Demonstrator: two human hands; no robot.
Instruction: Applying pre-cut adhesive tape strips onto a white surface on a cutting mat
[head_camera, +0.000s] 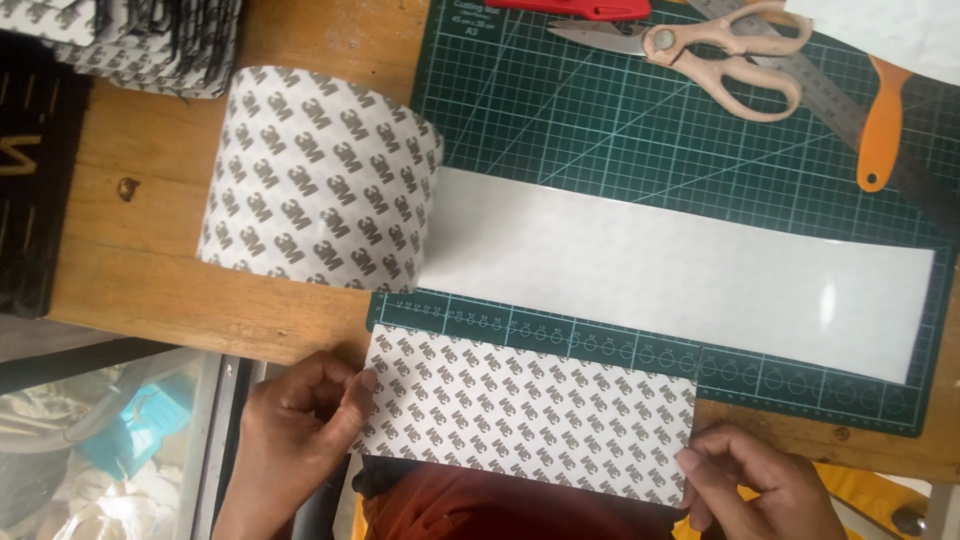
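Fingers of the left hand (300, 425) and right hand (750, 485) pinch the cut sheet (525, 415), long axis left-right; both wrists are cropped.

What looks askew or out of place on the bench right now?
Little stands out. The cut patterned sheet held between the left hand and right hand sits slightly tilted against the green cutting mat edge. The unrolled strip from the roll also runs slightly diagonal across the grid.
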